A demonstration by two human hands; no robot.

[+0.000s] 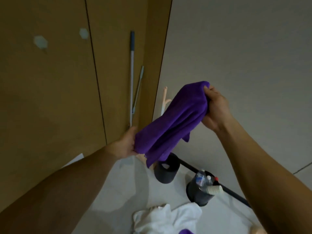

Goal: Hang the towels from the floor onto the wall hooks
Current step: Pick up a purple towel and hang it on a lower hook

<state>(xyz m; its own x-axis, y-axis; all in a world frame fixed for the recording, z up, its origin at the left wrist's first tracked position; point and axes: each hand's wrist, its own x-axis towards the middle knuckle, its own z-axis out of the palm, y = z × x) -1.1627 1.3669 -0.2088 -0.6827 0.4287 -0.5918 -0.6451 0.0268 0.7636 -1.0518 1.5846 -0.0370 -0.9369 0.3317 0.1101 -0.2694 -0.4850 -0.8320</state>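
Observation:
A purple towel [175, 120] stretches between both hands at chest height in front of the room corner. My left hand [126, 144] grips its lower left end, and my right hand [216, 108] grips its upper right end. On the brown wall panel to the upper left sit two pale hexagonal hooks, one hook [40, 42] further left and another hook [83, 33] nearer the panel seam. A white towel [167, 218] lies crumpled on the floor at the bottom, with a bit of another purple towel [187, 231] at the frame edge.
Two mop handles [132, 76] lean in the brown corner. A dark bin [166, 169] and a second bin [200, 191] holding bottles and a paper cup stand on the pale floor. A black pole [234, 195] lies beside them. A pale wooden rack [164, 102] shows behind the towel.

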